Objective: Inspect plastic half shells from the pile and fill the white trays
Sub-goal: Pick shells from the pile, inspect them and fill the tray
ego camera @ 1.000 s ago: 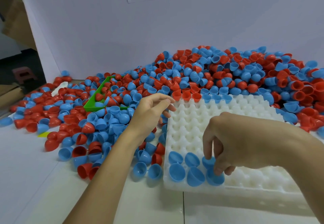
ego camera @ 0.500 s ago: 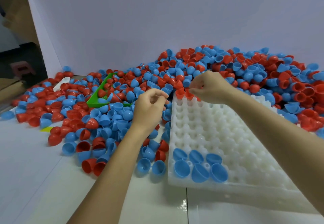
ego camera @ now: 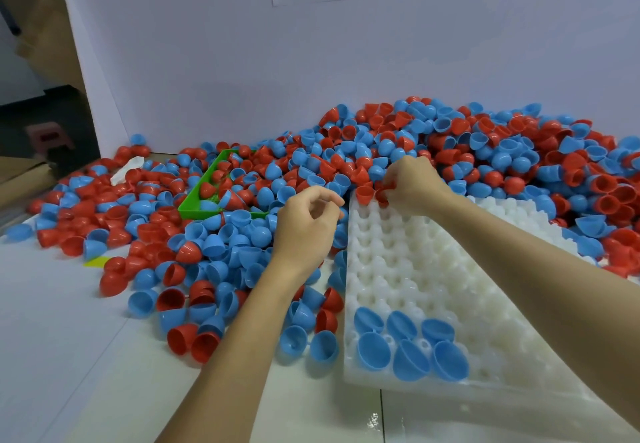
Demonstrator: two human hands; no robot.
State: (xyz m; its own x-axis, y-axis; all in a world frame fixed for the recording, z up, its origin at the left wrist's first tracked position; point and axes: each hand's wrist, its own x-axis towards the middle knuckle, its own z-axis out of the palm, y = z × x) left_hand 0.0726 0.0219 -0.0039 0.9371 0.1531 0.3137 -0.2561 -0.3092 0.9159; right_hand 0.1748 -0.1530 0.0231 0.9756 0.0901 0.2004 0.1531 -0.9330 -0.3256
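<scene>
Tray (ego camera: 408, 269), white, dimpled: long axis runs from the table's near edge toward the pile (ego camera: 485, 151) at the far edge.
Blue shells (ego camera: 410, 347), six, in the tray's near-left corner, hollows tilted toward the near edge.
Right hand (ego camera: 412, 183), at the tray's far-left corner: fingers pinch a red shell (ego camera: 382, 195).
Left hand (ego camera: 306, 228), just left of the tray: fingers loosely curled, grasping nothing visible.
Green bin (ego camera: 207, 200), half buried in shells.

Both forearms reach forward; left hand (ego camera: 304, 226) loosely curled, right hand (ego camera: 412, 183) with fingers (ego camera: 389, 184) pinched.
</scene>
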